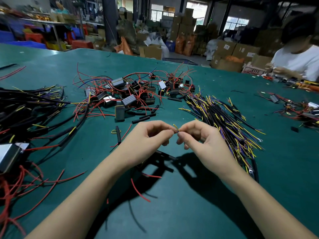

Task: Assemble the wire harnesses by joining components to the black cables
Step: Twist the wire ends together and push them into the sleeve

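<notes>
My left hand (146, 137) and my right hand (202, 137) meet fingertip to fingertip above the green table (172, 213). Together they pinch thin yellow and purple wire ends (176, 128) that stick up between the fingertips. Below the hands hangs a black component with red leads (155, 163), partly hidden by my wrists. A pile of black cables with yellow and purple ends (224, 121) lies just right of my right hand. Black and grey box components with red wires (131, 94) are heaped beyond the hands.
Finished harnesses (25, 114) lie in a heap at the left, with red wires (25, 183) at the near left edge. Loose black sleeve pieces (143, 118) lie ahead of my hands. Another person (296, 62) works at the far right of the table.
</notes>
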`<state>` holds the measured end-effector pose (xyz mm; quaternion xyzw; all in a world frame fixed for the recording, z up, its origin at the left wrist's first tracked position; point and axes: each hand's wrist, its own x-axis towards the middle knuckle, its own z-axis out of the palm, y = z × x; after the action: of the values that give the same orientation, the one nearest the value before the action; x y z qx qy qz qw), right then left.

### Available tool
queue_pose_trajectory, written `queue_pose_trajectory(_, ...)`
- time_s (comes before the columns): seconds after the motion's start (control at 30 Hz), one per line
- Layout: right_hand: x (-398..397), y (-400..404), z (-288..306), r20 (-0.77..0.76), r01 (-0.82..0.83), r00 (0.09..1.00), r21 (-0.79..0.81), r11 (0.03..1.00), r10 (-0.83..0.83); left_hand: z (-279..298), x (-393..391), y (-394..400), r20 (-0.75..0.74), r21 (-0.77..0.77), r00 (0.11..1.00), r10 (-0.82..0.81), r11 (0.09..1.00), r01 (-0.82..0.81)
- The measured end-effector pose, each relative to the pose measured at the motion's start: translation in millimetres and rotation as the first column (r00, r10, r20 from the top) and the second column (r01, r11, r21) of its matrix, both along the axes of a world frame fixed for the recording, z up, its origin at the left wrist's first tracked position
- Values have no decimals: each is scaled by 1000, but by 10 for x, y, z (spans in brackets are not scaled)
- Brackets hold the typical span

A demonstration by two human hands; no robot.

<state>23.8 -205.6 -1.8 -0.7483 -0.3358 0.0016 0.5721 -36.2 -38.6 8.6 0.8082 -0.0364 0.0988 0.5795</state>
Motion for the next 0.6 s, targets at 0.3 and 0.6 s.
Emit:
queue_pose_trajectory(0.3,-35,26,10,9,-8,1000,-22,1000,9,32,0,14,-34,5,999,41,999,-41)
queue_pose_trajectory(0.6,-22,31,-26,-7,-28,1000,-13,1000,28,-22,39,-27,14,7,993,114,993,-114)
